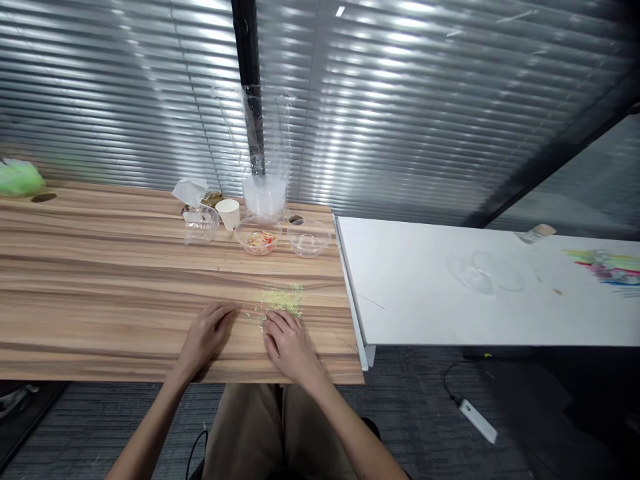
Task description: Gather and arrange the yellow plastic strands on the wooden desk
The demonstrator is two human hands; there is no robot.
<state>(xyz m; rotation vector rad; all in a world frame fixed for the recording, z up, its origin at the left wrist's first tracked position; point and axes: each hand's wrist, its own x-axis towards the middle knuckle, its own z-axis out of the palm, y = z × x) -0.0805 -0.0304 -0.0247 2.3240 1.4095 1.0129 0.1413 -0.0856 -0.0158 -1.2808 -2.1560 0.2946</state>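
Note:
A loose scatter of tiny yellow-green strips [284, 299] lies on the wooden table. At its near edge, my right hand [293, 347] has its fingers bent down, with thumb and fingertips drawn together on some of the strips. My left hand [206, 337] rests on the tabletop to the left of the scatter, fingers curled in and nothing visible in them. Beyond the strips stands a clear plastic bowl [261, 245] with small red, orange and yellow pieces inside. To its right is a second clear bowl [309, 241] with no pieces visible in it.
Behind the bowls are a paper cup [229, 215], a clear container [201, 225] with a tissue, and a stack of clear bowls [265, 197] in a plastic bag. A white table [400, 287] adjoins on the right, bearing clear lids [493, 273] and coloured sticks [613, 267].

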